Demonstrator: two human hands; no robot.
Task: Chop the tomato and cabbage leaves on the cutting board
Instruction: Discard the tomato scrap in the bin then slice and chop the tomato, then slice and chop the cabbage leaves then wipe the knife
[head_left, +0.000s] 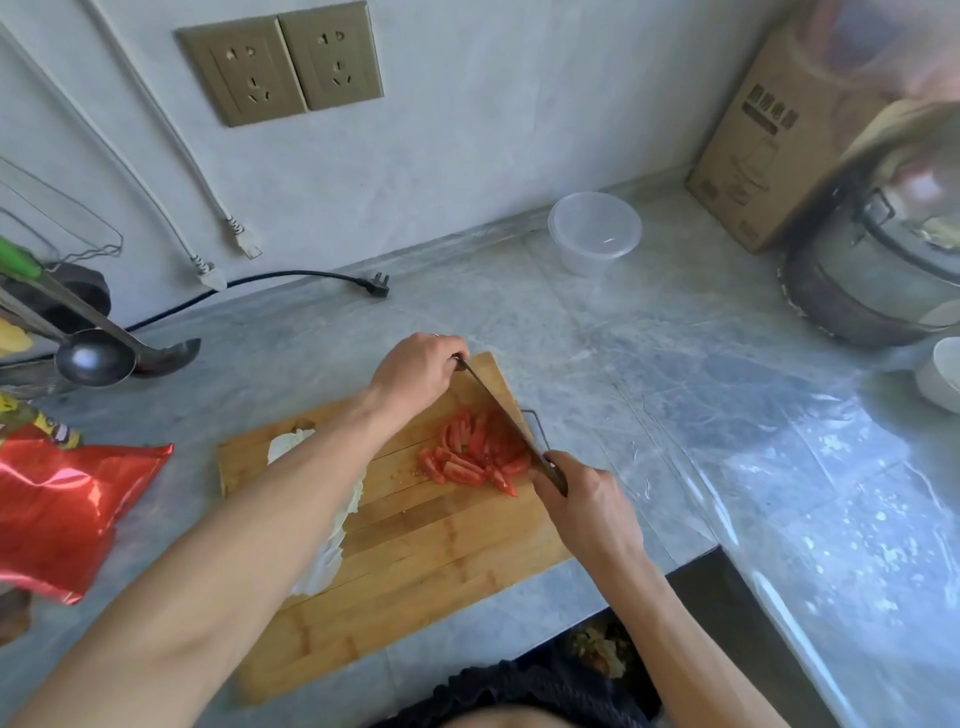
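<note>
Tomato (475, 457), red, cut into wedge slices heaped at the far right of the wooden cutting board (415, 566), knife (506, 421) laid along the heap, right hand (584, 499) gripping its handle, left hand (418, 366) pinching its tip; pale cabbage leaves (311, 452) lying on the board's left part, half hidden by the left forearm.

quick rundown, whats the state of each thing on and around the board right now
tomato: cut into slices, piled on the cutting board
cabbage leaves: whole, uncut, on the board under the left forearm
knife: blade across the tomato pile
right hand: grips the knife handle
left hand: holds the blade's far tip
plastic container: looks empty
black plug: unplugged, on the counter
</note>
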